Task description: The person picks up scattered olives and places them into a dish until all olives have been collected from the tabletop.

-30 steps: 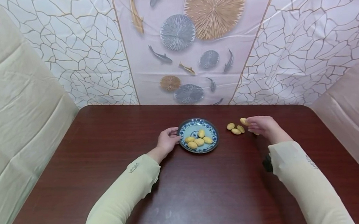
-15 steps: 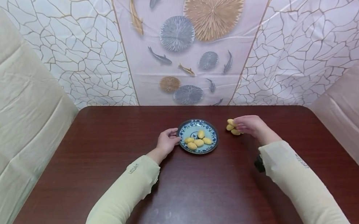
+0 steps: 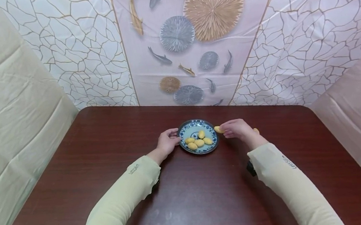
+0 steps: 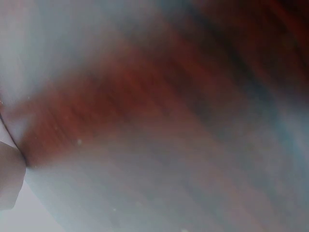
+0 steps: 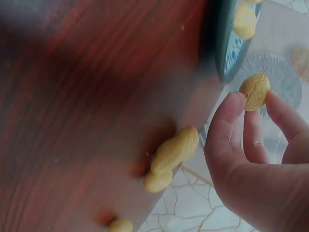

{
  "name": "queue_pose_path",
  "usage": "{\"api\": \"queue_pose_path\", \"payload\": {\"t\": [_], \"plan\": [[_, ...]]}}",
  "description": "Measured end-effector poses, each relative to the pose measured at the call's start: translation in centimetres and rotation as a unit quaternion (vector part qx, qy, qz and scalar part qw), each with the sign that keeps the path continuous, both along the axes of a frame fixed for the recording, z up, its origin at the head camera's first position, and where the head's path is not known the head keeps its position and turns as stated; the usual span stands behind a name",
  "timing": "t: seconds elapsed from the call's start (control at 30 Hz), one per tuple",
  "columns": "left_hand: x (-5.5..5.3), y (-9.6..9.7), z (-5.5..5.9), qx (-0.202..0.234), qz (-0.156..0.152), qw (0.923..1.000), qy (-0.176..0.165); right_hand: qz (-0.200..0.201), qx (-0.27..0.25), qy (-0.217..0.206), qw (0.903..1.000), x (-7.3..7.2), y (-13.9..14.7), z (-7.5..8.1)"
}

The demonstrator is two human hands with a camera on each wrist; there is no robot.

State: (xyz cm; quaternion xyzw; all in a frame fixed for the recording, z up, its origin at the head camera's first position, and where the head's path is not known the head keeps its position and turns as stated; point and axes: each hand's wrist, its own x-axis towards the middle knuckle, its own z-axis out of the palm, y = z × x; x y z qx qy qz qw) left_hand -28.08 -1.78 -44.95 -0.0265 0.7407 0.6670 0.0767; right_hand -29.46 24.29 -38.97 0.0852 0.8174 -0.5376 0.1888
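A round blue-and-white plate point(image 3: 200, 151) stands toward the back of the table, with several yellow walnuts point(image 3: 198, 143) on it. At its left rim rests my left hand point(image 3: 167, 141), thumb and fingers spread along the edge. My right hand point(image 3: 238, 130) is just right of the plate. Between thumb and fingertips it pinches one wrinkled walnut point(image 5: 255, 92), held above the table beside the rim. Behind that hand, more walnuts point(image 5: 175, 150) lie on the table; in the head view they are mostly hidden, with one walnut point(image 3: 256, 131) partly showing.
A dark red-brown table point(image 3: 189, 199) spreads out under both arms. Patterned cloth point(image 3: 183, 72) hangs behind its back edge, and pale cloth point(image 3: 11, 108) hangs at the left side. The left wrist view is mostly blurred tabletop point(image 4: 145, 96).
My right hand has moved left with the pinched walnut, passing the loose walnuts and reaching the plate's right rim. My left hand stays at the plate's left edge.
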Motion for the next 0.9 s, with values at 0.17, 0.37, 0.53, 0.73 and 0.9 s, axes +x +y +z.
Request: {"api": "queue_pose_path", "payload": {"t": [0.17,0.37,0.53,0.73,0.9], "plan": [[0.0,-0.1,0.0,-0.001,-0.003,1.0,0.003,0.012,0.019,0.003,0.9997,-0.1,-1.0,-0.5],[-1.0,-0.4,-1.6,0.013,-0.007,0.9996,0.022,0.021,0.05,0.006,0.9985,-0.1,-2.0,-0.6],[-1.0,-0.3,-1.6,0.01,-0.005,0.9997,0.021,0.018,0.078,0.001,0.9968,-0.2,-2.7,-0.6],[-0.1,0.0,-0.1,-0.004,0.006,1.0,0.001,0.019,0.089,0.002,0.9959,0.0,-3.4,-0.6],[0.0,0.1,0.0,-0.007,0.005,1.0,0.0,0.006,0.093,-0.006,0.9956,-0.1,-3.8,-0.5]]}}
